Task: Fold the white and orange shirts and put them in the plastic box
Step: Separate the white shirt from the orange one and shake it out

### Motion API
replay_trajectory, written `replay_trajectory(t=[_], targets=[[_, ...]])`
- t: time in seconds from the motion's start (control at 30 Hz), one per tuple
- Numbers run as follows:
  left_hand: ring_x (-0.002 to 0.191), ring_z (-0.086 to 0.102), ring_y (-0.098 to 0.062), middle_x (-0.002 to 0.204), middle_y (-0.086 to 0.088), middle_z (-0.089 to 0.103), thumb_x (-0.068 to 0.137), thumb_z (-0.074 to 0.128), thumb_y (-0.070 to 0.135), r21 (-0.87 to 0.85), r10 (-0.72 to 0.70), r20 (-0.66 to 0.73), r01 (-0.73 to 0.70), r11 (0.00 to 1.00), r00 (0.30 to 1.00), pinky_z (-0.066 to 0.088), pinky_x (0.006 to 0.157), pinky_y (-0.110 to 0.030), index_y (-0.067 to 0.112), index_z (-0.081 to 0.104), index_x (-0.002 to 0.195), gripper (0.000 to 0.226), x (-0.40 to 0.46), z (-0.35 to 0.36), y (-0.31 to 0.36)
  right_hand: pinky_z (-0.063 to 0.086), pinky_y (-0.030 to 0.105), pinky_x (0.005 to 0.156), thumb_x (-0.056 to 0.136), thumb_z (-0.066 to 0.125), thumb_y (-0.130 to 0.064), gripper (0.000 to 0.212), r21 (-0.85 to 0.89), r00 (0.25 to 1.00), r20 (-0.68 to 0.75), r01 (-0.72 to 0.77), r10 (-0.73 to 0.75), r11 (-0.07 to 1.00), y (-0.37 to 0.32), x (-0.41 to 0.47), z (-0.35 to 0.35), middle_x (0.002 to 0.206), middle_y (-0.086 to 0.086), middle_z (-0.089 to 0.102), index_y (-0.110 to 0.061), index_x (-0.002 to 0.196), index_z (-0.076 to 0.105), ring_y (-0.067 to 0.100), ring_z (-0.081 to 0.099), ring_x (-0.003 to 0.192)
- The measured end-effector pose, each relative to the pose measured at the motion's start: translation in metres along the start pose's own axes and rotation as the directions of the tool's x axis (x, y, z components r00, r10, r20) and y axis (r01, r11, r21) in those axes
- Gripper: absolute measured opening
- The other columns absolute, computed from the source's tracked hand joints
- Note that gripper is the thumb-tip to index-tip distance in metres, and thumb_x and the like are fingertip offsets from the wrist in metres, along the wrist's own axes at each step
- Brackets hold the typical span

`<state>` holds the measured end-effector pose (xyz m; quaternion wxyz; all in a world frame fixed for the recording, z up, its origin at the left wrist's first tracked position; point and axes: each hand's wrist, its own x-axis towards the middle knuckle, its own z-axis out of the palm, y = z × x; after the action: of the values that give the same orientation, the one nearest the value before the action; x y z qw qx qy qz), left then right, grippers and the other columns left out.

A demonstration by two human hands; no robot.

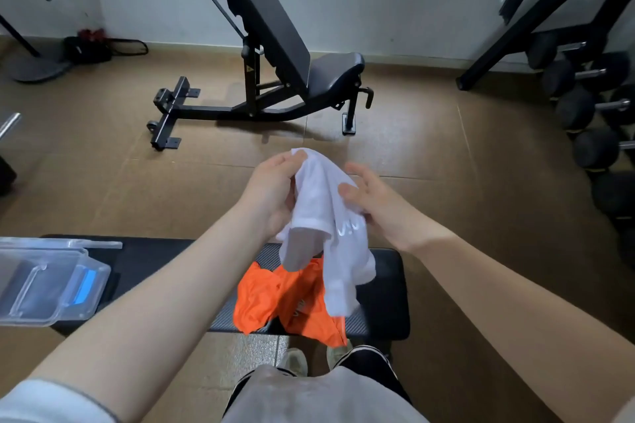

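Between both hands, left hand (271, 189) and right hand (378, 204) grasp the bunched white shirt (326, 216) above the orange shirt (275, 295).

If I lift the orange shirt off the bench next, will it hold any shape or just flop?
Likely floppy: the orange shirt lies crumpled on the bench, one corner drooping over the near edge. Probably light, like the white shirt hanging limp from the left hand and right hand. Its sheen hints it may be slippery.
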<state>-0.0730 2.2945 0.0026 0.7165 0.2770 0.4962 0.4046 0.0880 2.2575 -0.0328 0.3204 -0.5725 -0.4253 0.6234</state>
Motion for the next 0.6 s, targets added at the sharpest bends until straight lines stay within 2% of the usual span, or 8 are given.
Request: replay_trajectory(t=[0.1, 0.2, 0.27, 0.33, 0.37, 0.47, 0.53, 0.6], targets=[[0.048, 0.061, -0.01, 0.047, 0.004, 0.063, 0.095, 0.047, 0.012, -0.049, -0.02, -0.07, 0.016, 0.999, 0.997, 0.051, 0.052, -0.02, 0.011, 0.055, 0.072, 0.025, 0.004, -0.001, 0.013, 0.049, 0.026, 0.09, 0.07, 0.076, -0.036, 0.084, -0.206, 0.995, 0.036, 0.097, -0.092, 0.974, -0.003, -0.013, 0.007, 0.126, -0.016, 0.049, -0.03, 0.14, 0.029, 0.004, 0.054, 0.112], [0.038, 0.055, -0.005, 0.043, 0.006, 0.058, 0.096, 0.045, 0.011, -0.067, -0.004, -0.09, -0.002, 0.998, 0.996, 0.046, 0.042, -0.014, 0.009, 0.055, 0.071, 0.028, 0.006, -0.007, 0.019, 0.038, 0.023, 0.095, 0.072, 0.077, -0.035, 0.077, -0.487, 0.954, -0.054, 0.233, -0.295, 0.842, -0.008, -0.013, 0.024, 0.134, -0.013, 0.04, -0.03, 0.136, 0.036, 0.004, 0.042, 0.12], [0.038, 0.052, -0.005, 0.046, 0.006, 0.058, 0.097, 0.044, 0.013, -0.044, -0.007, -0.069, 0.004, 0.999, 0.998, 0.046, 0.043, -0.015, 0.011, 0.055, 0.073, 0.027, 0.004, -0.011, 0.021, 0.038, 0.027, 0.097, 0.076, 0.072, -0.033, 0.057, -0.575, 0.891, -0.097, 0.313, -0.443, 0.756, -0.009, -0.009, 0.035, 0.131, -0.007, 0.042, -0.027, 0.127, 0.047, 0.008, 0.044, 0.116], [0.039, 0.052, -0.005, 0.049, 0.005, 0.057, 0.097, 0.043, 0.013, -0.025, -0.014, -0.051, 0.013, 1.0, 0.999, 0.044, 0.046, -0.016, 0.012, 0.054, 0.072, 0.027, 0.003, -0.015, 0.022, 0.043, 0.037, 0.094, 0.083, 0.062, -0.018, 0.027, -0.675, 0.814, -0.147, 0.333, -0.562, 0.658, -0.009, -0.003, 0.043, 0.118, 0.0, 0.053, -0.016, 0.109, 0.061, 0.018, 0.051, 0.105], [0.039, 0.049, -0.005, 0.049, 0.005, 0.055, 0.097, 0.044, 0.013, -0.004, 0.0, -0.053, 0.0, 1.0, 0.999, 0.043, 0.047, -0.016, 0.012, 0.053, 0.072, 0.027, 0.001, -0.018, 0.023, 0.043, 0.035, 0.089, 0.084, 0.056, -0.01, 0.018, -0.696, 0.79, -0.182, 0.317, -0.585, 0.644, -0.01, -0.001, 0.045, 0.109, 0.003, 0.058, -0.011, 0.1, 0.064, 0.021, 0.053, 0.098], [0.04, 0.047, -0.005, 0.048, 0.005, 0.053, 0.095, 0.045, 0.009, 0.099, 0.114, -0.134, -0.101, 0.99, 0.984, 0.043, 0.046, -0.015, 0.011, 0.052, 0.07, 0.026, 0.002, -0.03, 0.025, 0.035, 0.024, 0.061, 0.086, 0.041, 0.001, 0.023, -0.593, 0.819, -0.268, 0.276, -0.508, 0.756, -0.028, -0.003, 0.047, 0.083, 0.007, 0.062, -0.008, 0.089, 0.063, 0.019, 0.052, 0.077], [0.036, 0.045, -0.003, 0.042, 0.007, 0.051, 0.095, 0.046, 0.007, 0.093, 0.187, -0.198, -0.172, 0.981, 0.962, 0.043, 0.043, -0.013, 0.011, 0.049, 0.067, 0.028, 0.004, -0.038, 0.027, 0.035, 0.023, 0.059, 0.091, 0.039, -0.002, 0.025, -0.533, 0.872, -0.242, 0.247, -0.425, 0.809, -0.041, -0.003, 0.049, 0.078, 0.004, 0.06, -0.008, 0.09, 0.063, 0.015, 0.051, 0.073], [0.049, 0.055, -0.003, 0.051, 0.006, 0.06, 0.096, 0.043, 0.008, 0.065, 0.212, -0.164, -0.204, 0.977, 0.964, 0.049, 0.053, -0.015, 0.011, 0.052, 0.078, 0.02, 0.001, -0.038, 0.029, 0.039, 0.028, 0.063, 0.092, 0.04, -0.005, 0.024, -0.373, 0.92, -0.221, 0.226, -0.323, 0.9, -0.053, -0.002, 0.057, 0.074, 0.005, 0.059, -0.009, 0.086, 0.063, 0.017, 0.051, 0.07]])
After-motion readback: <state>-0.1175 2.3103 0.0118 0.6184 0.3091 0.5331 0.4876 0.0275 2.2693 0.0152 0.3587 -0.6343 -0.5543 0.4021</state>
